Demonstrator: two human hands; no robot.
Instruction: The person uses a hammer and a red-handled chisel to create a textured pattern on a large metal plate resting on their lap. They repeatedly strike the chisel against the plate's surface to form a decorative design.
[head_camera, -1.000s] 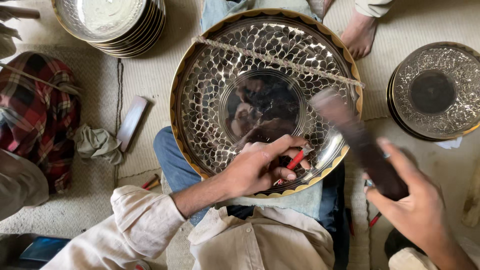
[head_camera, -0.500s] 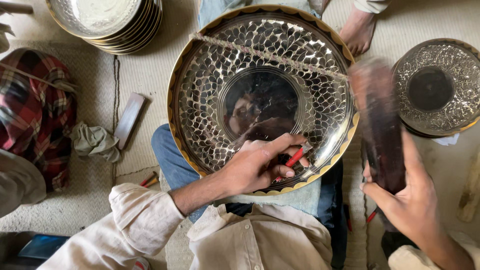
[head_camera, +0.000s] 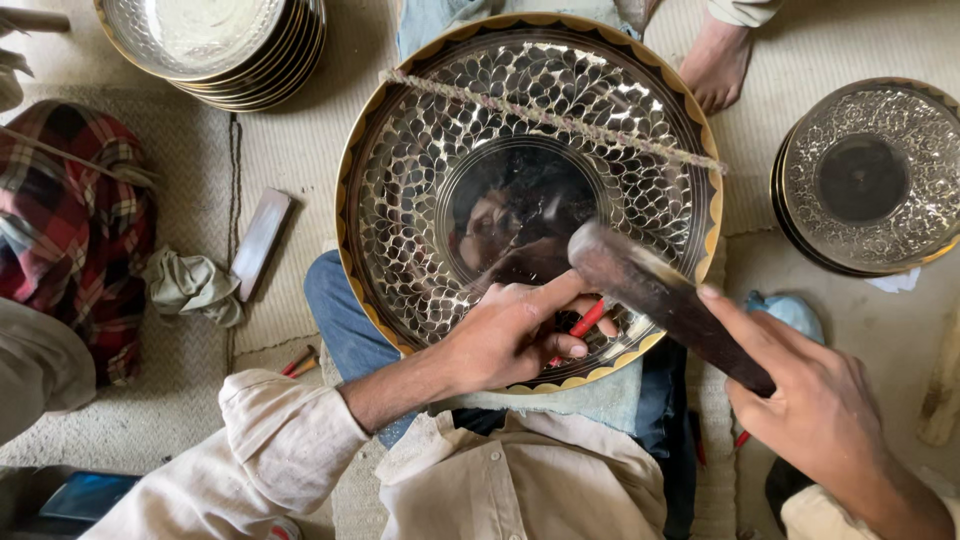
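Head view: my left hand (head_camera: 505, 340) is pinching a red tool (head_camera: 583, 322) against the tray (head_camera: 400, 200). My right hand (head_camera: 810, 400) is gripping a mallet (head_camera: 665, 300), fingers closed round it, its head over the tool.

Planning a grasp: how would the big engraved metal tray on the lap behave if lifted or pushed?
The tray looks like rigid sheet metal, so probably stiff. Its polished, mirror-like centre suggests a slippery grip. Wide and propped on the lap, steadied by the left hand, it could likely tip if released.
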